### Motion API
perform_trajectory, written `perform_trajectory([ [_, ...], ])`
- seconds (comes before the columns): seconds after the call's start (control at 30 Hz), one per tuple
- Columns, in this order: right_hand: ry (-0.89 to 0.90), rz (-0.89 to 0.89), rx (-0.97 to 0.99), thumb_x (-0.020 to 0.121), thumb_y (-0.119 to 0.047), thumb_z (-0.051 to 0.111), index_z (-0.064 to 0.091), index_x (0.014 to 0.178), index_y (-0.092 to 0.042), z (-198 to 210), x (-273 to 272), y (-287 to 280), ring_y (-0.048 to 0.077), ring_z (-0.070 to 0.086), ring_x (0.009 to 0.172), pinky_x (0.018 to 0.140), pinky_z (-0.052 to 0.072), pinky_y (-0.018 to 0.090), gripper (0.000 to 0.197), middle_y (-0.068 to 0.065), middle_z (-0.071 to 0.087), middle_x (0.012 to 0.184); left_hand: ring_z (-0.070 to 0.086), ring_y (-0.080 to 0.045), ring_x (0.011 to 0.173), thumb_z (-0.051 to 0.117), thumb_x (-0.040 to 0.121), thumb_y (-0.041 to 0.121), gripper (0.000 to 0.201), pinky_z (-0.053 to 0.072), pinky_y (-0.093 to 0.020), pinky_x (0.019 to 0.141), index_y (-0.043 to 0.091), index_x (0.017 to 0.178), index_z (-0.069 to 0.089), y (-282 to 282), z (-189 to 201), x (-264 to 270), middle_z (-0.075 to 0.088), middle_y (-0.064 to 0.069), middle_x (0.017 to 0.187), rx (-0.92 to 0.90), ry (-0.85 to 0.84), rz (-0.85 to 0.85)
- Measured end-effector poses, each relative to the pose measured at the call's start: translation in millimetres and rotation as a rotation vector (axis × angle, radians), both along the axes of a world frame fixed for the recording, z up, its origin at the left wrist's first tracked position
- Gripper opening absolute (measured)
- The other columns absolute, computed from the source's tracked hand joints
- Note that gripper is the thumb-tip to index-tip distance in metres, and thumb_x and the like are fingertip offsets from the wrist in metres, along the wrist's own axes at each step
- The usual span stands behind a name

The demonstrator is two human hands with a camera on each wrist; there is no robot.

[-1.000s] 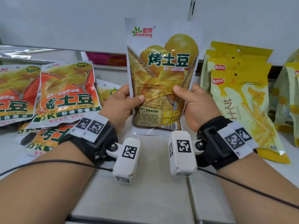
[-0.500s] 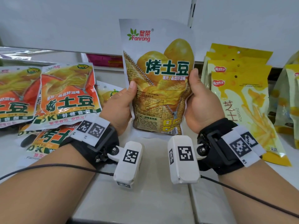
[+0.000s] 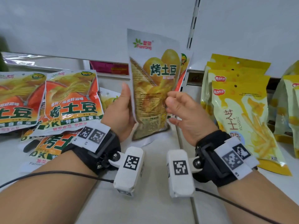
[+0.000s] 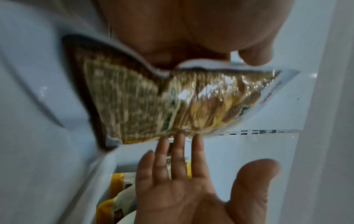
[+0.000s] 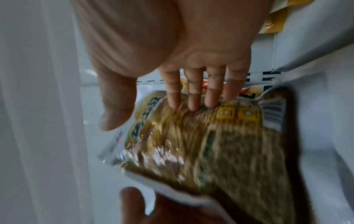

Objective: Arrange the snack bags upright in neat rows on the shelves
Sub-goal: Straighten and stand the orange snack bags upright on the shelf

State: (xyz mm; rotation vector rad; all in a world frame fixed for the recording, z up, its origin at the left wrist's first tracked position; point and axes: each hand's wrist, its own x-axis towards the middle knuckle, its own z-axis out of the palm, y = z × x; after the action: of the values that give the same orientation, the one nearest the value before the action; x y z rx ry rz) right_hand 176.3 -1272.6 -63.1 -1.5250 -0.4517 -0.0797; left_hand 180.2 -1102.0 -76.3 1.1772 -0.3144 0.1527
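Partly hidden behind the yellow potato-chip bag (image 3: pixel 153 88) stands a second bag (image 3: pixel 183 68), of which only a narrow strip with an orange-red edge shows past the right side; what it rests on cannot be made out. The held bag's print is smeared by motion in both wrist views, so the small text there is unreadable. On the left, the orange potato-chip bags (image 3: pixel 71 101) lie tilted and overlapping on the white shelf (image 3: pixel 153 199), the lower ones mostly covered and the leftmost cut off by the frame edge. On the right, a row of yellow cheese-stick bags (image 3: pixel 246 113) stands upright one behind another, with more bags beyond them cut by the frame's right edge.

The yellow bag is upright in the middle of the shelf, between those two groups, its bottom seam low over the shelf surface; whether it touches down is hidden by the hands. The left hand (image 3: pixel 120 113) grips its left edge, thumb pointing up along the front and the edge tucked into the palm. The right hand (image 3: pixel 186 113) is not gripping: its fingers (image 5: pixel 193 97) are straight and close together, their tips touching the bag's right side, thumb held apart. Both wrists wear black straps carrying white camera blocks.
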Motion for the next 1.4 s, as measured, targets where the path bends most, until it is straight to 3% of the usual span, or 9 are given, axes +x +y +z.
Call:
perform_trajectory([
  [0.17,-0.036,0.019,0.022,0.073,-0.028,0.074,0.058,0.116,-0.022,-5,0,6,0.017,0.068,0.098,0.087,0.053,0.037,0.047,0.000,0.071,0.104,0.066,-0.013,0.105,0.015,0.082,0.074,0.078,0.055,-0.032,0.084,0.028,0.099,0.076,4,1,-4,0.072,0.003,0.111,0.115,-0.047,-0.056],
  [0.4,0.038,-0.063,0.182,0.090,-0.018,0.058,0.065,0.094,-0.022,-9,8,4,0.015,0.072,0.079,0.066,0.057,0.028,0.009,-0.004,0.075,0.082,0.066,-0.002,0.086,0.053,0.093,0.017,0.033,0.051,-0.018,0.068,0.018,0.126,0.056,4,-4,4,0.068,0.008,0.102,0.213,-0.014,0.179],
  [0.6,0.065,-0.006,0.254,0.073,-0.029,0.064,0.063,0.102,-0.014,-6,5,4,0.018,0.071,0.080,0.063,0.056,0.027,0.032,0.003,0.074,0.089,0.070,-0.016,0.069,0.059,0.090,0.007,0.015,0.056,-0.027,0.060,0.018,0.099,0.063,6,-5,4,0.074,0.001,0.079,0.186,0.023,0.188],
  [0.73,0.064,-0.120,0.230,0.088,-0.033,0.057,0.059,0.094,-0.020,-6,9,-1,0.007,0.067,0.070,0.057,0.051,0.020,0.015,-0.006,0.072,0.079,0.071,-0.020,0.068,0.062,0.089,0.007,0.017,0.058,-0.033,0.061,0.022,0.096,0.065,9,-6,6,0.074,-0.002,0.079,0.127,0.060,0.328],
  [0.87,0.104,-0.298,0.103,0.087,-0.035,0.061,0.057,0.094,-0.028,-10,26,-5,0.012,0.058,0.094,0.071,0.043,0.027,0.011,-0.004,0.065,0.100,0.071,-0.029,0.076,0.062,0.087,0.007,0.022,0.058,-0.053,0.073,0.027,0.096,0.062,12,-9,11,0.072,-0.005,0.083,0.110,0.144,0.443],
  [1.0,0.140,-0.413,-0.040,0.084,-0.032,0.065,0.052,0.104,-0.025,-12,54,-2,0.006,0.053,0.088,0.078,0.045,0.030,0.025,-0.006,0.058,0.100,0.057,-0.016,0.066,0.057,0.085,0.000,0.068,0.052,-0.033,0.061,0.029,0.142,0.034,17,-7,17,0.057,-0.001,0.094,0.283,0.137,0.580],
  [1.13,0.181,-0.479,-0.114,0.086,-0.024,0.062,0.043,0.125,-0.018,-9,77,7,0.008,0.052,0.080,0.080,0.044,0.029,0.044,-0.009,0.052,0.091,0.052,0.000,0.067,0.058,0.084,0.006,0.080,0.043,-0.011,0.047,0.040,0.146,0.020,17,-4,14,0.040,-0.006,0.139,0.404,0.086,0.608],
  [1.3,0.214,-0.592,-0.206,0.091,-0.019,0.051,0.051,0.110,-0.008,6,95,14,0.007,0.048,0.058,0.042,0.037,0.020,0.021,-0.004,0.050,0.073,0.041,0.034,0.084,0.061,0.086,0.011,0.043,0.033,0.009,0.062,0.047,0.109,0.058,14,-3,8,0.043,0.011,0.139,0.429,-0.106,0.444],
  [1.4,0.198,-0.595,-0.259,0.091,-0.021,0.049,0.059,0.092,-0.007,14,97,19,0.013,0.060,0.063,0.053,0.045,0.021,0.017,0.008,0.064,0.084,0.053,0.025,0.079,0.061,0.087,0.015,0.037,0.038,0.004,0.057,0.052,0.087,0.060,15,-2,8,0.062,0.017,0.107,0.394,-0.064,0.364],
])
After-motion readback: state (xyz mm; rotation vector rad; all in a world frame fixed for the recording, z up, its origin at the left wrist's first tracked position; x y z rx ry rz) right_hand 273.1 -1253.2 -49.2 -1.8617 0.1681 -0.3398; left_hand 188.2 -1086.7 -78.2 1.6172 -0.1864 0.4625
